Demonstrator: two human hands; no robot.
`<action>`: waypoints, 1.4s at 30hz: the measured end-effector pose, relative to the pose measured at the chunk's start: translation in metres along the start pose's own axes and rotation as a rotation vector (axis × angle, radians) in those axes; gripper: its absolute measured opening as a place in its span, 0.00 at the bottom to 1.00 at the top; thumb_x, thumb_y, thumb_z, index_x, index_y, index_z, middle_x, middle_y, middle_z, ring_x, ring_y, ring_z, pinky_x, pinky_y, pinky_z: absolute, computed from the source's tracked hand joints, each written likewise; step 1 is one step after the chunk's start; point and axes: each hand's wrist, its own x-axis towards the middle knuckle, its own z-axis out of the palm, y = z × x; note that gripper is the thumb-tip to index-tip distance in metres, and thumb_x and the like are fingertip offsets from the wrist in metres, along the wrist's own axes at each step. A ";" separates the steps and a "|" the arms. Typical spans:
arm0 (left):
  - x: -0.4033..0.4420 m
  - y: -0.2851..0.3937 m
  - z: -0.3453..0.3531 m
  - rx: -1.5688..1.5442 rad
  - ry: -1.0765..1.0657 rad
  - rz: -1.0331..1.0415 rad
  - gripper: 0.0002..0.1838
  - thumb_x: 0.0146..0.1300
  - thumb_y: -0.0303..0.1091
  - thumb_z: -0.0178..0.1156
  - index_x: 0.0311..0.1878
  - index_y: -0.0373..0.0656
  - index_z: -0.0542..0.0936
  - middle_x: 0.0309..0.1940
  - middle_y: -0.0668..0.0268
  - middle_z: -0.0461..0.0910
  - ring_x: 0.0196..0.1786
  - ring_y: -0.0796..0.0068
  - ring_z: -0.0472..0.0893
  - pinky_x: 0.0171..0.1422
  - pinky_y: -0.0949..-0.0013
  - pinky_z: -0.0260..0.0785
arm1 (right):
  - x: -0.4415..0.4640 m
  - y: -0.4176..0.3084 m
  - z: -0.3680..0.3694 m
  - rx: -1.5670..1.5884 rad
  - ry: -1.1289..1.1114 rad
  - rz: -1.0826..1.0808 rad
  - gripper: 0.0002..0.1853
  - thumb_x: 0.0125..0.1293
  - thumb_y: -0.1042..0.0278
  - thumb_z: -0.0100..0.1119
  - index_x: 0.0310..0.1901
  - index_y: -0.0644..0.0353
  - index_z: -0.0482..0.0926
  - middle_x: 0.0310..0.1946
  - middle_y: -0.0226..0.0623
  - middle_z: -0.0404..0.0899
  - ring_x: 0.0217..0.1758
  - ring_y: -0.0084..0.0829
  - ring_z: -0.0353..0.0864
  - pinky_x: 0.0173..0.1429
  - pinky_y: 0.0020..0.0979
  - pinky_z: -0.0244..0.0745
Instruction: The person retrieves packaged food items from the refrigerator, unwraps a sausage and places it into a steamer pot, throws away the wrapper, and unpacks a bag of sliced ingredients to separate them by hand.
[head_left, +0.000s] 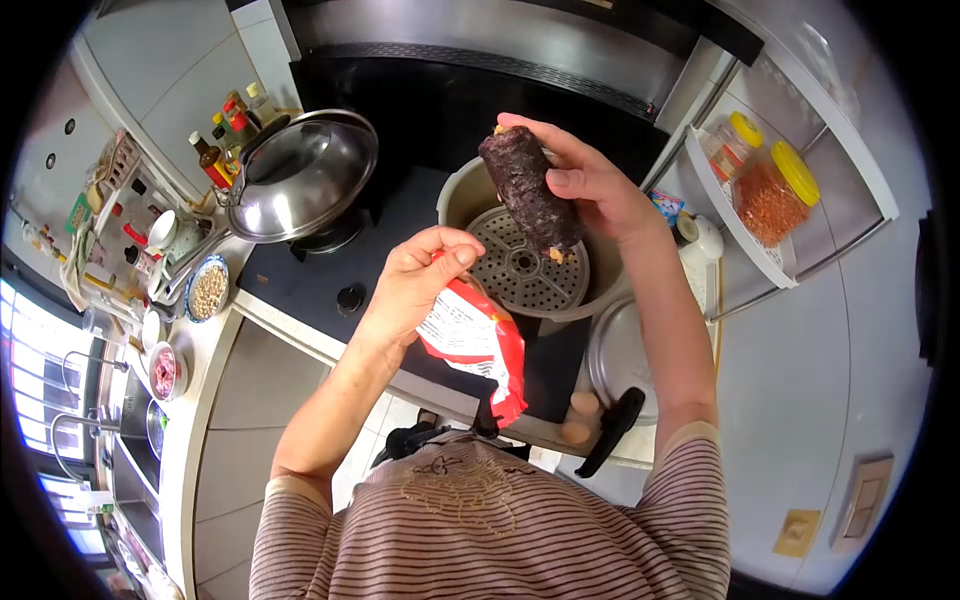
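My right hand (598, 188) grips a dark purple roll (530, 190), which looks like a purple rice roll with yellowish filling at its ends. The roll is tilted above a deep metal pot (455, 190) with a perforated steamer plate (515, 265) inside. Pinched between the thumb and fingers of my left hand (412, 285) is a red and white plastic wrapper (462, 335). It hangs limp in front of the pot's near side. Part of the steamer plate is hidden behind the roll and my hands.
A lidded wok (310, 180) stands on the black stove (290, 280) at the left. Right of the pot lie a metal lid (610, 350) and brown eggs (578, 418) near the counter edge. Bowls of peanuts (208, 290) and meat (166, 372) sit at left. A jar rack (740, 220) hangs at right.
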 end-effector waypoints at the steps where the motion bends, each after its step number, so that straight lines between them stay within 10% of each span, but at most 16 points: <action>1: 0.001 -0.001 0.001 -0.003 0.000 0.021 0.07 0.62 0.33 0.60 0.38 0.40 0.76 0.22 0.73 0.76 0.21 0.85 0.77 0.25 0.81 0.70 | 0.000 0.000 0.001 0.006 -0.010 -0.014 0.42 0.54 0.58 0.64 0.68 0.61 0.56 0.57 0.42 0.70 0.54 0.31 0.75 0.58 0.29 0.70; 12: -0.016 -0.015 -0.029 -0.005 0.064 0.003 0.05 0.61 0.29 0.60 0.37 0.40 0.75 0.24 0.70 0.76 0.23 0.79 0.79 0.26 0.77 0.70 | -0.002 0.002 -0.009 -0.069 0.093 0.029 0.38 0.54 0.61 0.61 0.66 0.60 0.59 0.54 0.40 0.73 0.49 0.31 0.78 0.54 0.30 0.72; 19: -0.055 -0.039 -0.091 -0.134 0.356 -0.004 0.05 0.60 0.32 0.62 0.34 0.43 0.77 0.26 0.73 0.74 0.22 0.80 0.75 0.23 0.78 0.70 | -0.015 0.041 -0.060 -0.396 0.408 0.424 0.36 0.51 0.65 0.64 0.63 0.59 0.64 0.45 0.46 0.75 0.46 0.28 0.76 0.50 0.26 0.71; 24: -0.056 -0.039 -0.094 -0.111 0.441 0.051 0.06 0.61 0.33 0.61 0.36 0.41 0.77 0.24 0.73 0.75 0.19 0.83 0.73 0.23 0.79 0.68 | -0.012 0.076 -0.066 -1.070 0.343 0.499 0.41 0.44 0.51 0.64 0.61 0.59 0.66 0.55 0.49 0.72 0.58 0.41 0.72 0.58 0.33 0.67; 28: -0.050 -0.031 -0.088 -0.088 0.450 0.042 0.06 0.64 0.33 0.59 0.37 0.41 0.77 0.21 0.74 0.74 0.21 0.88 0.72 0.26 0.83 0.64 | -0.009 0.095 -0.057 -1.293 0.133 0.587 0.34 0.48 0.58 0.62 0.58 0.62 0.65 0.35 0.50 0.81 0.32 0.40 0.83 0.45 0.37 0.73; 42: -0.034 -0.031 -0.105 -0.273 0.718 0.060 0.08 0.67 0.33 0.53 0.37 0.39 0.76 0.29 0.66 0.79 0.31 0.77 0.80 0.36 0.74 0.75 | -0.006 0.091 -0.046 -1.220 0.082 0.722 0.39 0.50 0.58 0.65 0.64 0.58 0.61 0.51 0.53 0.75 0.49 0.47 0.78 0.56 0.38 0.70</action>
